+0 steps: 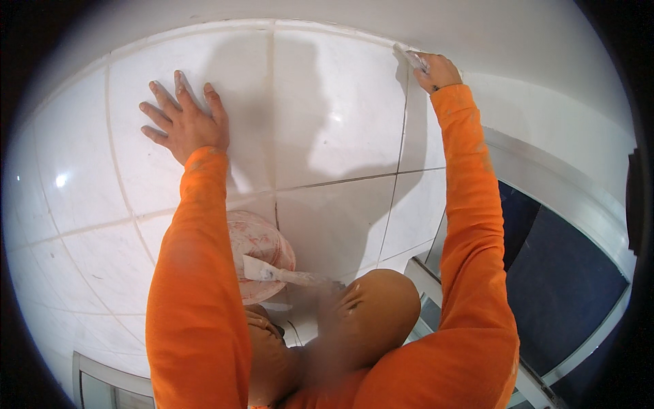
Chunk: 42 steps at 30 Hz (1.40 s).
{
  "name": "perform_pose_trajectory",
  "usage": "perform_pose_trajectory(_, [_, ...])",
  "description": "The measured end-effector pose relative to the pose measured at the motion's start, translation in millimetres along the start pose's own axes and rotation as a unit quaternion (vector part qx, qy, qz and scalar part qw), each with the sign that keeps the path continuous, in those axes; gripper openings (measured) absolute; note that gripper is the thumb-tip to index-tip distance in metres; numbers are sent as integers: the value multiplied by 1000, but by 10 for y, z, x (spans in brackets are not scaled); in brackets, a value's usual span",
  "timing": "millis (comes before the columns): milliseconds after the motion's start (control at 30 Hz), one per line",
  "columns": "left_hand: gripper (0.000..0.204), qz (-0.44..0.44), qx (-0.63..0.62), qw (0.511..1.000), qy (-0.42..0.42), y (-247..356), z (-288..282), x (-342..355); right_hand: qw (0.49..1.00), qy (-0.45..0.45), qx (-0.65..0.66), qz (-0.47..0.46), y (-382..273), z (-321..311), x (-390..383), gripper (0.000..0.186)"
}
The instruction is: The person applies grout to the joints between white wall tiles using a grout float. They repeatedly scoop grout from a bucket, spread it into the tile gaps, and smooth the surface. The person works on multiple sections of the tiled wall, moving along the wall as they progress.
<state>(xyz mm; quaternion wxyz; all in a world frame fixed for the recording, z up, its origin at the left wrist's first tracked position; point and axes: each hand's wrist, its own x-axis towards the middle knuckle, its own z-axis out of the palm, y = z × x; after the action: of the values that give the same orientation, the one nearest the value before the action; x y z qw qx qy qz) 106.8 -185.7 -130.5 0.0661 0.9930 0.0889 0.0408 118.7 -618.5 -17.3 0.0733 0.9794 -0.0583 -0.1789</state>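
Note:
My left hand (189, 124) lies flat on the white tiled surface (327, 102), fingers spread and holding nothing. At the upper right, my right hand (438, 72) is closed around a putty knife (414, 60) smeared with white. Its tip reaches the seam where the top row of tiles meets the plain wall. Below my left forearm sits a round pinkish tub (248, 228) streaked with white and red. Across the tub lies a second putty knife (272, 272), its blade and handle coated in white; neither hand touches it.
My bent knees (381, 300) are close beneath the tub. At the right is a pale frame with dark blue panels (565, 259). Metal-framed pieces (109, 375) show at the lower left and beside my right arm. Light grout lines cross the tiles; some joints look darker.

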Motion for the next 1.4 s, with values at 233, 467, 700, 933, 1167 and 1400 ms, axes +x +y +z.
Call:
perform_pose_trajectory(233, [63,1,1,1000,0,6,16,6,996,-45,-72,-42,64,-19,-269,46])
perform_pose_trajectory(467, [63,-2,-3,1000,1,-7,32,6,986,-54,-82,-133,8,154,-931,71])
perform_pose_trajectory(700, [63,-4,-13,1000,-1,2,2,2,986,-123,58,-92,309,483,-1670,66])
perform_pose_trajectory(933, [64,4,-25,1000,12,-50,81,-2,977,36,202,60,250,269,-801,46])
perform_pose_trajectory(1167, [65,9,-5,1000,2,2,40,-4,982,-32,42,181,-373,350,-263,38])
perform_pose_trajectory(1400, [64,3,-3,1000,2,-8,13,0,996,-25,-12,84,-1114,541,-630,33])
